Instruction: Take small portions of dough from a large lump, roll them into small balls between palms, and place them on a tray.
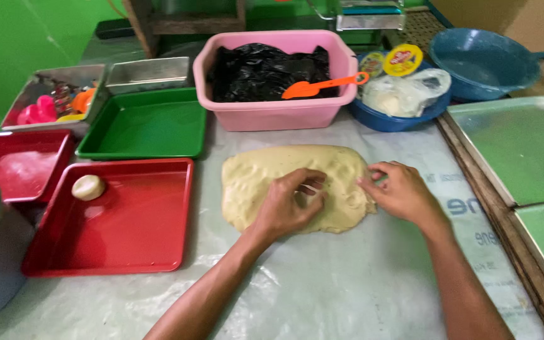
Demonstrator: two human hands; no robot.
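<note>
A flattened slab of pale yellow dough lies on a plastic-covered table. My left hand rests on the dough's near middle, fingers curled and pressing into it. At the slab's right edge my right hand pinches the dough with its fingertips. A small round ball of dough sits in the far left corner of a red tray to the left.
Behind the dough stand a pink tub with a black bag and an orange scoop, a green tray, another red tray, a metal tin of cutters, blue bowls and metal sheets on the right.
</note>
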